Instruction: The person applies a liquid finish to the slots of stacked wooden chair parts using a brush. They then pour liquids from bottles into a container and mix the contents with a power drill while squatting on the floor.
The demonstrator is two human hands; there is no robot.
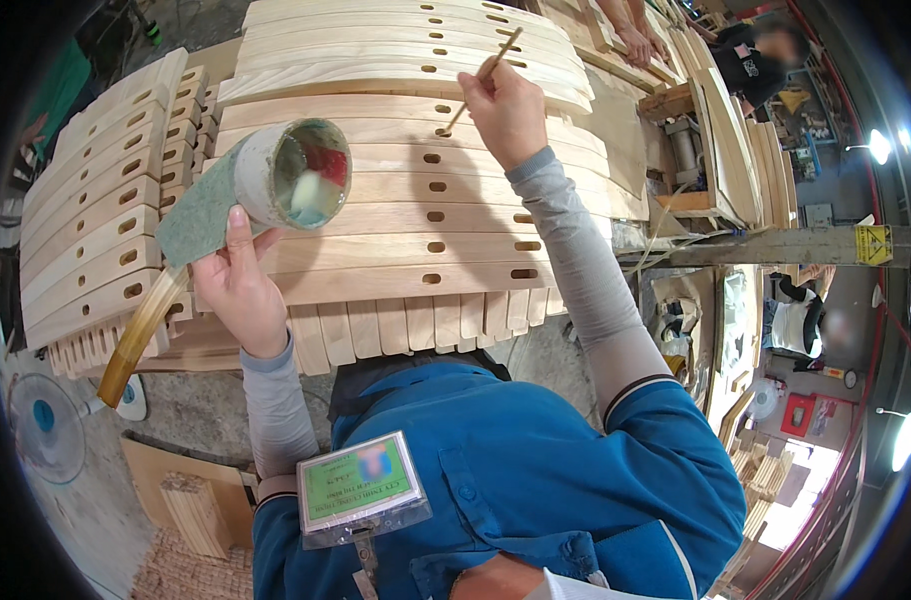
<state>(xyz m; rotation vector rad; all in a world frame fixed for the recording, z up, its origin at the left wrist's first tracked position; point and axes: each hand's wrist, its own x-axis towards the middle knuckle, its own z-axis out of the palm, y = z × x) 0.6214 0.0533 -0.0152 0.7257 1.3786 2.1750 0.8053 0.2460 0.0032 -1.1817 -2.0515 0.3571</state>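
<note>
Left hand [240,292], fingers curled, holds the cup [254,182], whitish stuff [309,192] and a red patch [327,162] inside. Right of the cup, the right hand [509,112], nearly closed, pinches a stick [487,75], tip at a slot [440,132] in a slat [375,131].

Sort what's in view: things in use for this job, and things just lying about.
In use:
- cup, in the left hand
- stick, in the right hand
- slotted slats, under the stick's tip

Apparently just about:
- fan, lower left
- tan board, lower left
- yellow sign, far right
</note>
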